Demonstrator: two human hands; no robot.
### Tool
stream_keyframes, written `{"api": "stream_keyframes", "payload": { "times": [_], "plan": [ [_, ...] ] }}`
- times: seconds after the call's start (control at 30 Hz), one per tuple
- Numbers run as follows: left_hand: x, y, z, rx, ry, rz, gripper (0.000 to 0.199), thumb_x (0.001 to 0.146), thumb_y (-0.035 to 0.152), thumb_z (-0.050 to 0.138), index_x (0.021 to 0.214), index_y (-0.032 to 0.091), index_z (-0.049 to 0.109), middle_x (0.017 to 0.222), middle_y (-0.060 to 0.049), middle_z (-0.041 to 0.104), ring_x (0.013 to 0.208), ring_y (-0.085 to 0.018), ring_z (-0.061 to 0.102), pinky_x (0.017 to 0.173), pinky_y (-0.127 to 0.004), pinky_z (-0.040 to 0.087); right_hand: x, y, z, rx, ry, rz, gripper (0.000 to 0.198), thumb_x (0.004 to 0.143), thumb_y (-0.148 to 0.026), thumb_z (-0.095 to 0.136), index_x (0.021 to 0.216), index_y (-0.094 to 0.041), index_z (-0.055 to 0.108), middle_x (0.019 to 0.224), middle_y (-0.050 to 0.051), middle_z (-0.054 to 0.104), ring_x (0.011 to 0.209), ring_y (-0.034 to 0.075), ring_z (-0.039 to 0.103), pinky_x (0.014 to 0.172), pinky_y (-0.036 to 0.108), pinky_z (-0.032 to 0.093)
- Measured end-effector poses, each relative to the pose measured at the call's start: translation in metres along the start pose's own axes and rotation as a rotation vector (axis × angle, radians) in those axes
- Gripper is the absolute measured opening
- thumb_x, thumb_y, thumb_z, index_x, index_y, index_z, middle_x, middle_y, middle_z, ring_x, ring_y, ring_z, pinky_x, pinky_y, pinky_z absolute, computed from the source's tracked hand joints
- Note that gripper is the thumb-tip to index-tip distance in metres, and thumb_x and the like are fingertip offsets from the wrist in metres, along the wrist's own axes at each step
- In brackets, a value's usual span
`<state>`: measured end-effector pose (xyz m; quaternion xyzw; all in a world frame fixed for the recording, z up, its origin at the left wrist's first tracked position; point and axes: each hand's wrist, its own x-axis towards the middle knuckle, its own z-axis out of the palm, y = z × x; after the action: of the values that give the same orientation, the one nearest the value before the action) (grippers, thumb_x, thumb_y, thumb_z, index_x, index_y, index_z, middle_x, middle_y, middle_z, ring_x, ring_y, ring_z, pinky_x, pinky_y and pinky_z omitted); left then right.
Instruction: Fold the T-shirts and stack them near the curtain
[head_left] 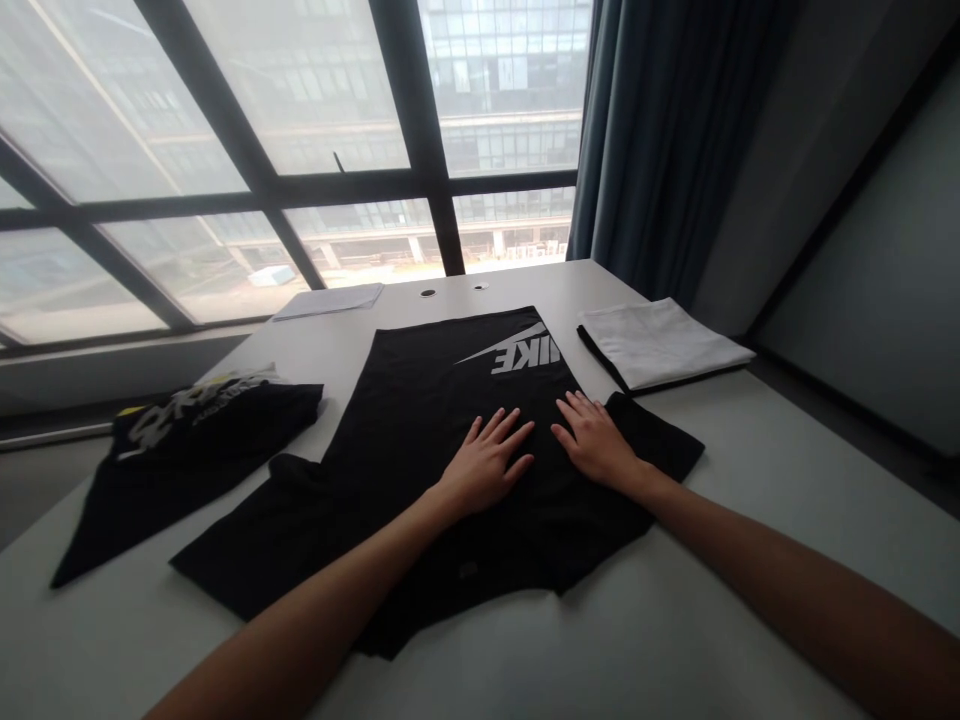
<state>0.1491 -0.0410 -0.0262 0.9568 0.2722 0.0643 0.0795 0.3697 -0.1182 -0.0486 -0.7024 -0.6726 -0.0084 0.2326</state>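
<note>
A black T-shirt point(420, 400) lies spread on the white table, its sleeves out to both sides and its neck end toward me. White lettering and a swoosh point(525, 350) show upside down near its far right corner. My left hand point(484, 465) rests flat on the middle of the shirt, fingers spread. Also flat, with the fingers apart, my right hand point(592, 435) presses on the shirt's right side, close to the right sleeve point(664, 440). Neither hand grips the cloth. Some wrinkles run through the near part of the shirt.
Left of the shirt lies a dark printed garment point(195, 470), loosely heaped. Folded white and black cloth point(667, 345) sits at the right. Papers point(330, 300) lie at the far left of the white table point(817, 510). Beyond it are a window and a dark curtain point(660, 130).
</note>
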Motion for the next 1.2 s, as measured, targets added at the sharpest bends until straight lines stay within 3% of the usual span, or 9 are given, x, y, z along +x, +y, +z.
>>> {"api": "stream_keyframes", "payload": {
  "times": [0.13,0.3,0.43,0.53,0.77,1.0,1.2],
  "plan": [
    [-0.002,-0.004,0.008,0.011,0.020,-0.003,0.058,0.105,0.056,0.039,0.159,0.034,0.035,0.169,-0.003,0.024,0.157,-0.029,0.016,0.125,-0.058,0.017,0.004,-0.002,-0.005,0.064,0.067,-0.013,0.052,0.104,-0.039,0.038,0.148,-0.015,0.052,0.157,0.016,0.046,0.151,0.029,0.034,0.123,0.052,0.027],
    [0.000,-0.004,0.009,-0.015,0.038,0.000,0.058,0.104,0.057,0.038,0.158,0.035,0.036,0.169,-0.002,0.025,0.157,-0.030,0.018,0.125,-0.057,0.017,0.015,0.008,-0.040,0.203,0.210,-0.077,0.043,0.100,-0.025,0.039,0.134,-0.017,0.062,0.146,0.013,0.058,0.142,0.025,0.047,0.121,0.045,0.035],
    [-0.001,-0.003,0.008,-0.028,0.039,0.009,0.058,0.105,0.056,0.038,0.157,0.032,0.039,0.168,-0.003,0.026,0.157,-0.030,0.017,0.125,-0.058,0.016,0.009,0.023,-0.069,0.268,0.310,-0.015,0.035,0.096,-0.022,0.044,0.121,-0.018,0.068,0.125,0.012,0.070,0.119,0.026,0.063,0.107,0.043,0.049],
    [-0.001,-0.002,0.007,-0.037,0.045,0.007,0.058,0.104,0.055,0.040,0.157,0.031,0.040,0.168,-0.004,0.026,0.157,-0.030,0.017,0.125,-0.057,0.016,-0.009,0.034,-0.080,0.231,0.272,0.032,0.028,0.095,-0.025,0.048,0.110,-0.020,0.070,0.111,0.010,0.073,0.102,0.026,0.068,0.091,0.040,0.055],
    [0.000,-0.002,0.006,-0.039,0.032,-0.004,0.058,0.104,0.055,0.040,0.157,0.032,0.039,0.168,-0.003,0.027,0.157,-0.030,0.017,0.125,-0.057,0.017,-0.052,0.067,-0.073,0.000,0.176,0.128,0.022,0.092,-0.027,0.050,0.099,-0.022,0.070,0.102,0.009,0.070,0.099,0.027,0.065,0.089,0.042,0.053],
    [0.000,-0.002,0.006,-0.027,0.038,0.002,0.057,0.104,0.055,0.039,0.157,0.033,0.040,0.167,-0.003,0.028,0.156,-0.029,0.018,0.125,-0.056,0.016,-0.053,0.069,-0.063,-0.277,0.139,0.210,0.024,0.095,-0.030,0.050,0.104,-0.021,0.070,0.106,0.012,0.068,0.103,0.031,0.061,0.092,0.045,0.050],
    [0.000,-0.004,0.007,-0.018,0.037,0.009,0.058,0.104,0.054,0.039,0.157,0.032,0.039,0.168,-0.003,0.026,0.157,-0.029,0.017,0.125,-0.056,0.016,-0.059,0.079,-0.067,-0.380,0.083,0.308,0.029,0.096,-0.036,0.052,0.112,-0.019,0.069,0.109,0.016,0.068,0.103,0.033,0.061,0.084,0.043,0.051]
  ]
}}
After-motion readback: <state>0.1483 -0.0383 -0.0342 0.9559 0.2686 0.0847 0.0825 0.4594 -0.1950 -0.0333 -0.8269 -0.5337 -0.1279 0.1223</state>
